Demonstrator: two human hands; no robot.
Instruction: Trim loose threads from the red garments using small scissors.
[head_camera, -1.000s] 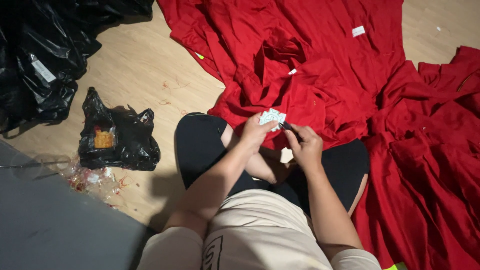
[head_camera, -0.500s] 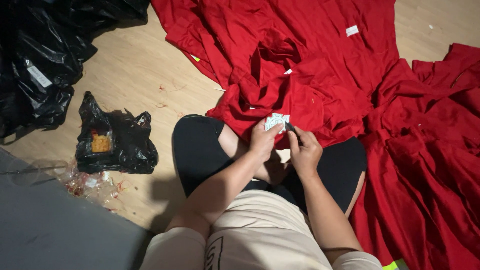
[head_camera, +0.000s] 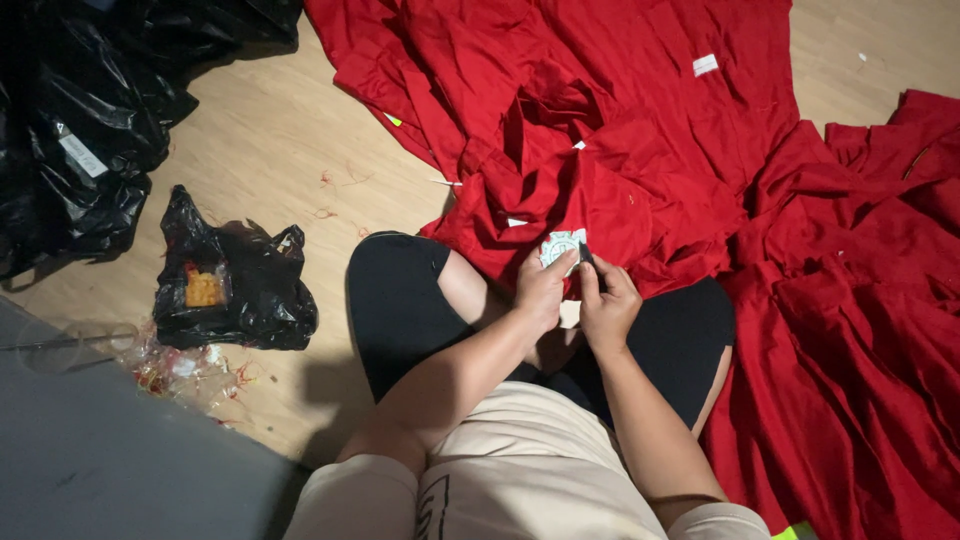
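Note:
I sit cross-legged on a wooden floor with a red garment (head_camera: 600, 190) draped over my lap. My left hand (head_camera: 543, 290) pinches a small round white patch (head_camera: 560, 246) on the red cloth. Right beside it, my right hand (head_camera: 606, 305) grips a small dark tool (head_camera: 586, 255) whose tip touches the patch's edge. Both hands are close together above my knees.
More red garments (head_camera: 860, 330) spread over the floor to the right and ahead. A small black plastic bag (head_camera: 235, 285) with something orange inside lies at the left, large black bags (head_camera: 80, 120) behind it. Clear plastic and thread scraps (head_camera: 170, 365) lie near a grey surface (head_camera: 100, 470).
My hands have stayed together on the patch, with only small shifts of the fingers and the tool. The view has moved slightly.

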